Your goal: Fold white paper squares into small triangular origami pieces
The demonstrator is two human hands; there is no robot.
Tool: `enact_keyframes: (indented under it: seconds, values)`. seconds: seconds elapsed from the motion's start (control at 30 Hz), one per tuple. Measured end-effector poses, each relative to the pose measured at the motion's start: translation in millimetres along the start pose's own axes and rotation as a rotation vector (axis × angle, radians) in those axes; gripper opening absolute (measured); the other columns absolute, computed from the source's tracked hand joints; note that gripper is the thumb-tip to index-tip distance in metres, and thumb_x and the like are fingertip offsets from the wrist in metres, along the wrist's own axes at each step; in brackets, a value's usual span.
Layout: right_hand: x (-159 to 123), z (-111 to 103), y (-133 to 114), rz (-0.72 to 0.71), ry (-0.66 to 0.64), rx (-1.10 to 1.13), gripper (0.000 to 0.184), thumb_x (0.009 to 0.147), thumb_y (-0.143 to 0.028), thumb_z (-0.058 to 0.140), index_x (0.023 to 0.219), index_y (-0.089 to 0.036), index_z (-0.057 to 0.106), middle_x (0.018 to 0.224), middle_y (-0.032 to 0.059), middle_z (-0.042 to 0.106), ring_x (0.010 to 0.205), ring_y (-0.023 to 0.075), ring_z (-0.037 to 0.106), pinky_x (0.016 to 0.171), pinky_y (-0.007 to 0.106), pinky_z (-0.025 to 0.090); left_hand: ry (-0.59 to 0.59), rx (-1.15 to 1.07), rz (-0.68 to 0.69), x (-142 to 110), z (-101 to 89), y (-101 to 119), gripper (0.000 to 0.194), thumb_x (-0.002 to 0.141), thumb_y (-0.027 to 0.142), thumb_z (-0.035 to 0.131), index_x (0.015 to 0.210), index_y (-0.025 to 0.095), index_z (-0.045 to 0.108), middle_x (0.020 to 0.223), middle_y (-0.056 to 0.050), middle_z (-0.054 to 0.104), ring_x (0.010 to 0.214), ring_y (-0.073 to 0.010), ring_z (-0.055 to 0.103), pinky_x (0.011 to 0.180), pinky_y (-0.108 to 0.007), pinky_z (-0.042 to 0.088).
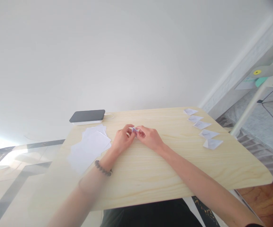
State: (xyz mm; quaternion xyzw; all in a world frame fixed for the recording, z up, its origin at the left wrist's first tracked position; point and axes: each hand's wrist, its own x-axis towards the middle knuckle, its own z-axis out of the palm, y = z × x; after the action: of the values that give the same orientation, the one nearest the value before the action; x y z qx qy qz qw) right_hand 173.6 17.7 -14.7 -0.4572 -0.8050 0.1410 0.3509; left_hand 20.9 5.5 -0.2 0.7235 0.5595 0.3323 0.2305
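Between my two hands is a small piece of folded white paper [134, 130], mostly covered by the fingers. My left hand [124, 137], with a dark bead bracelet [103, 168] at the wrist, pinches its left side. Thumb and forefinger of my right hand [149, 136] are closed on its right side. Both hands are just over the middle of the table. Left of them lies a loose stack of white paper sheets [91, 143]. Off to the right, several folded white paper shapes [213, 144] are set out in a slanting row.
A dark-screened phone [88, 116] rests on a white block at the table's back left, with a white cable [109, 115] beside it. The pale wooden table [150, 179] stands against a white wall [127, 56]. A white metal frame [252, 104] rises past the right edge.
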Motion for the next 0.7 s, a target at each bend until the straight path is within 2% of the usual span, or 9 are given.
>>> enact_keyframes:
  seconds: [0.2, 0.4, 0.57, 0.7]
  values:
    - [-0.8, 1.3, 3.8, 0.059, 0.018, 0.081, 0.012, 0.079, -0.025, 0.046, 0.087, -0.021, 0.055, 0.075, 0.0011, 0.066, 0.064, 0.0135, 0.059, 0.061, 0.023, 0.042, 0.030, 0.186, 0.083, -3.3, 1.9, 4.6, 0.024, 0.080, 0.032, 0.042, 0.100, 0.022, 0.050, 0.083, -0.001, 0.063, 0.063, -0.0131, 0.059, 0.060, -0.023, 0.043]
    - [-1.0, 3.3, 1.5, 0.059, 0.034, 0.091, 0.015, 0.077, -0.018, 0.046, 0.090, -0.022, 0.053, 0.072, -0.0003, 0.064, 0.061, 0.0125, 0.058, 0.062, 0.023, 0.043, 0.042, 0.233, 0.039, -0.9, 1.5, 5.6, 0.026, 0.076, 0.022, 0.044, 0.102, 0.021, 0.049, 0.083, -0.002, 0.064, 0.073, -0.0180, 0.060, 0.064, -0.027, 0.043]
    - [-1.4, 2.6, 2.2, -0.022, 0.073, 0.139, 0.018, 0.081, -0.017, 0.041, 0.092, -0.022, 0.054, 0.079, 0.0003, 0.063, 0.065, 0.0115, 0.058, 0.064, 0.022, 0.043, 0.033, -0.005, 0.007, 2.0, 2.1, -1.0, 0.034, 0.076, 0.020, 0.044, 0.110, 0.021, 0.048, 0.081, -0.001, 0.064, 0.071, -0.0146, 0.060, 0.063, -0.025, 0.045]
    - [-0.9, 2.2, 8.6, -0.062, 0.089, 0.172, 0.017, 0.083, -0.020, 0.041, 0.089, -0.020, 0.057, 0.080, 0.0021, 0.063, 0.069, 0.0118, 0.058, 0.065, 0.023, 0.045, -0.094, -0.362, -0.079, 6.1, 6.0, -12.5, 0.031, 0.078, 0.026, 0.045, 0.106, 0.016, 0.052, 0.089, -0.005, 0.064, 0.065, -0.0130, 0.059, 0.056, -0.025, 0.047]
